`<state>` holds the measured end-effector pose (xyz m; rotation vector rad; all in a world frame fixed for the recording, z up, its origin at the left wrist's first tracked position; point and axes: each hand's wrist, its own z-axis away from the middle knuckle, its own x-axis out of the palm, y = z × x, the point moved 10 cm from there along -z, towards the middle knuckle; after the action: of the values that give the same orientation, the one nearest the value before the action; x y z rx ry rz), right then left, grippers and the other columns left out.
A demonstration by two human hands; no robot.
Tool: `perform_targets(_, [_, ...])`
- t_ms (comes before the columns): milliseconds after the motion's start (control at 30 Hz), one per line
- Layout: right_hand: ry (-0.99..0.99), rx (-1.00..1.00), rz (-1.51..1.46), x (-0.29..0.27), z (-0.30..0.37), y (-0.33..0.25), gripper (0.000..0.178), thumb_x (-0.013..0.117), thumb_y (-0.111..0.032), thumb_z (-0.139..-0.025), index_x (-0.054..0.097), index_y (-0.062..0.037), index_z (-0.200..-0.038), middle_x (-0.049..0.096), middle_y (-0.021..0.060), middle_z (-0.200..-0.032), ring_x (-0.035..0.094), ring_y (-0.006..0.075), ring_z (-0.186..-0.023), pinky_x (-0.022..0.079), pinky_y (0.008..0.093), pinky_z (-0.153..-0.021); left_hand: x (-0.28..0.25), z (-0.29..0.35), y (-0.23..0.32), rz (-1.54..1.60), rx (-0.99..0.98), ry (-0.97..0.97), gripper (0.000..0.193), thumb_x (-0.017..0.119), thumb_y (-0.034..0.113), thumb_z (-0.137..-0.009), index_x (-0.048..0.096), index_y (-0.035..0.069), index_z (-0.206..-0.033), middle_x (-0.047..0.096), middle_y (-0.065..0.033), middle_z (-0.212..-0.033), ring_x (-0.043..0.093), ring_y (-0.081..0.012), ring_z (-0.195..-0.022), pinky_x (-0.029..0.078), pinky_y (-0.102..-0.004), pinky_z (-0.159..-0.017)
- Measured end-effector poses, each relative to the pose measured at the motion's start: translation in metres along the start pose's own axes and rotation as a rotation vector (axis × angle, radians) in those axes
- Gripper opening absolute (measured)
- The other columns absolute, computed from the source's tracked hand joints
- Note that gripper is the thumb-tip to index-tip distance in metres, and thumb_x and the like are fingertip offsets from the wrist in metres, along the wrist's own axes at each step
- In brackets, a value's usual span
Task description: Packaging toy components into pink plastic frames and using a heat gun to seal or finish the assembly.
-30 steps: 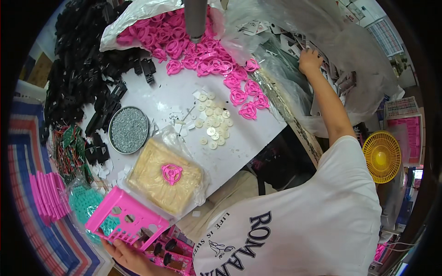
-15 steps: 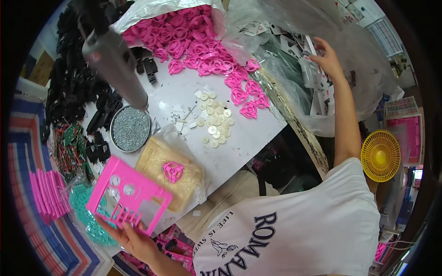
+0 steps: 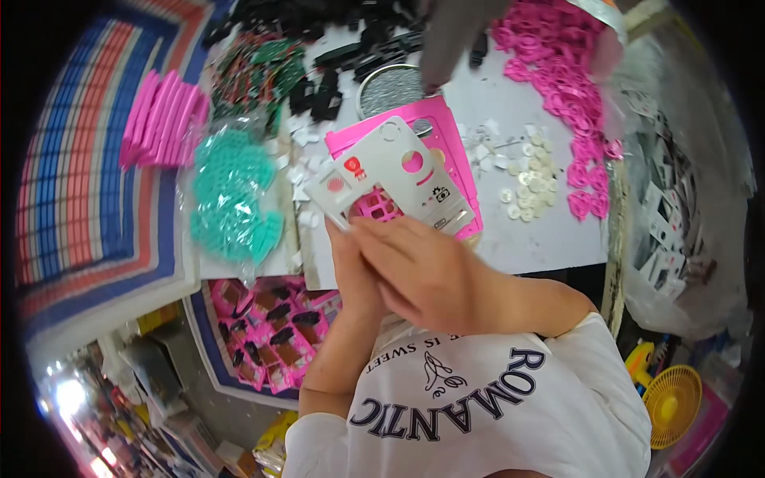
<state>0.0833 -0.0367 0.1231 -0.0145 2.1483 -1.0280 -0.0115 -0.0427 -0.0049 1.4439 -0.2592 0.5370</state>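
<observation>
A pink plastic panel [image 3: 460,163] with cutouts is in my left hand [image 3: 351,271], which grips it at its near edge. Over it lies a thin white printed faceplate [image 3: 402,171], slightly turned against the panel. My right hand [image 3: 434,275] holds the faceplate by its near edge and crosses in front of my left hand, hiding most of the left fingers. Pink grid bars show through the plate's window. Beyond the panel stands a round dish [image 3: 390,86] of small grey metal pieces, partly covered by the panel.
A grey tool [image 3: 458,40] hangs above the dish. Cream discs [image 3: 530,187] and pink ring parts [image 3: 558,76] lie right, beside a bag of white faceplates [image 3: 665,231]. Left are stacked pink panels [image 3: 163,119] and bagged teal parts [image 3: 231,199]. Below sits a bin of pink assemblies [image 3: 275,334].
My right hand has come back from the plastic bag at the right with a white faceplate and laid it over the pink panel. The view has turned left.
</observation>
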Motion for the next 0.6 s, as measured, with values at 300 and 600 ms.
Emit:
perform_targets(300, [0.386,0.496,-0.891,-0.035,0.040,0.111,0.057,0.078,-0.015,-0.089,0.055,0.0015,-0.139,0.066,0.0072,-0.121,0.061,0.0157,-0.112,0.051,0.0320,-0.094,-0.006,-0.006,0.023,0.074,0.042,0.036,0.058,0.045,0.029,-0.109,0.026,0.005,-0.157,0.050,-0.0150,-0.145,0.055,-0.0264,-0.131,0.048,-0.0438,-0.106])
perform_targets(600, [0.429,0.443,-0.962,-0.009,0.039,0.105,0.049,0.066,-0.019,-0.101,0.049,-0.0006,-0.144,0.066,0.0042,-0.120,0.059,0.0097,-0.107,0.049,0.0275,-0.095,-0.002,-0.007,0.076,-0.720,0.408,0.154,0.103,0.070,0.002,-0.081,0.006,-0.003,-0.163,0.055,-0.0077,-0.113,0.043,-0.0059,-0.074,0.037,-0.0182,-0.062])
